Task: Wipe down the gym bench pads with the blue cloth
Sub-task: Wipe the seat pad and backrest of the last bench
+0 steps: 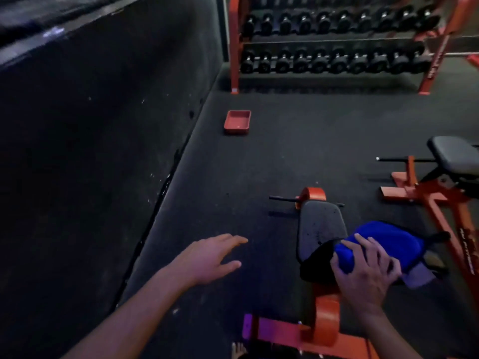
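A grey bench pad (320,226) on an orange frame (325,322) stands low at the centre right of the head view. The blue cloth (383,242) lies bunched over the pad's near end, and my right hand (363,270) is pressed down on it, fingers curled into the fabric. A black pad (316,263) shows under the cloth's left edge. My left hand (212,257) hovers over the dark floor to the left of the bench, fingers spread, holding nothing.
A second bench with a grey pad (456,156) and orange legs stands at the right. A red tray (237,122) lies on the floor near the dark wall (103,125). An orange dumbbell rack (334,45) fills the back.
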Demonstrator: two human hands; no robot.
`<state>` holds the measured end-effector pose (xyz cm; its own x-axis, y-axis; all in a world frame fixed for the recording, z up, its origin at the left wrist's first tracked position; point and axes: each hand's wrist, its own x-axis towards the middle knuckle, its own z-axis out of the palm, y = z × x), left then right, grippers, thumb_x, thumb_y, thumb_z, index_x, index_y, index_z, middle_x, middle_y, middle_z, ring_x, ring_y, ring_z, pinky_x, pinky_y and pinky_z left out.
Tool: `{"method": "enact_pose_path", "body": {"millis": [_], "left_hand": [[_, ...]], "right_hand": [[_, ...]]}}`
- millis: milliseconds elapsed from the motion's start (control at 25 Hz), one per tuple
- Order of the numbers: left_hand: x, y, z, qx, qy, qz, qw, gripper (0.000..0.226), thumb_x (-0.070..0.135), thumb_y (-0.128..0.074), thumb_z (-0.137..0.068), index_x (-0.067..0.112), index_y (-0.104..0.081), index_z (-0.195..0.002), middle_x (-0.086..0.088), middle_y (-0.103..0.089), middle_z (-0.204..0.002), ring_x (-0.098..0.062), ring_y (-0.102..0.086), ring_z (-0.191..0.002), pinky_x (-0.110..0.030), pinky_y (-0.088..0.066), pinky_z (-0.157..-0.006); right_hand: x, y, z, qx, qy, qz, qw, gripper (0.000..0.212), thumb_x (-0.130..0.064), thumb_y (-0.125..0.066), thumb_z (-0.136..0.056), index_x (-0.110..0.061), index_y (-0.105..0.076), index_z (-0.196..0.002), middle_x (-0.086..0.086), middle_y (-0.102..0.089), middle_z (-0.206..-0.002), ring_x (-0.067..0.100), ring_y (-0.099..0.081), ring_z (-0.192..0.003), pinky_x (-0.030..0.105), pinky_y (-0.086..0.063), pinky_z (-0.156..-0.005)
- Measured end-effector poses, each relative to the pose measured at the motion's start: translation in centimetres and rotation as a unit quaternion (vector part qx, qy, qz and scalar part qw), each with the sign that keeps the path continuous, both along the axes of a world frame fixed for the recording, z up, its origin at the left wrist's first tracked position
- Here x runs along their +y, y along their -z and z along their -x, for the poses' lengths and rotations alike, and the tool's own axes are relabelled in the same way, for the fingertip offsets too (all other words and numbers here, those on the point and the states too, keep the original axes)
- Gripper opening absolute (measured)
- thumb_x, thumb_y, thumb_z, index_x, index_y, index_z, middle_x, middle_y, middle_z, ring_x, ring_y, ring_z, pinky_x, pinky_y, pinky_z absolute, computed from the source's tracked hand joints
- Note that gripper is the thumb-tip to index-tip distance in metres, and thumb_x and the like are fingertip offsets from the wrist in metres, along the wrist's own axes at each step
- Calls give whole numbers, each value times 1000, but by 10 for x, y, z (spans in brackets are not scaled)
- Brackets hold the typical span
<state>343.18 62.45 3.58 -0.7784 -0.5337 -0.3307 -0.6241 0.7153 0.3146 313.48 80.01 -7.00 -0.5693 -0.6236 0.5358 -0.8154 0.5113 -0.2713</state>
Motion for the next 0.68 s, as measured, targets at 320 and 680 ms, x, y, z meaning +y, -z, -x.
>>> {"method": "enact_pose_path", "body": {"millis": [320,680], "left_hand": [[-85,14,58,-12,144,-33,989,69,50,-51,-102,49,-9,-157,14,-48,-150,-10,-54,-128,-38,-45,-108],[-213,22,123,-18,332,-41,942,67,51,-51,-102,46,-16,-158,14,-46,-152,-12,-50,-134,-34,-43,-109]], "right_hand": [[-14,-4,-9,23,67,-42,997,42,-43,-53,-76,-19,-73,-104,4,-62,-133,29,-52,-130,55,-28,-105],[-64,-24,-21,-38,233,-65,970,31,-44,-59,-66,-26,-70,-89,-6,-68,-106,22,-55,-117,54,-20,-116]]}}
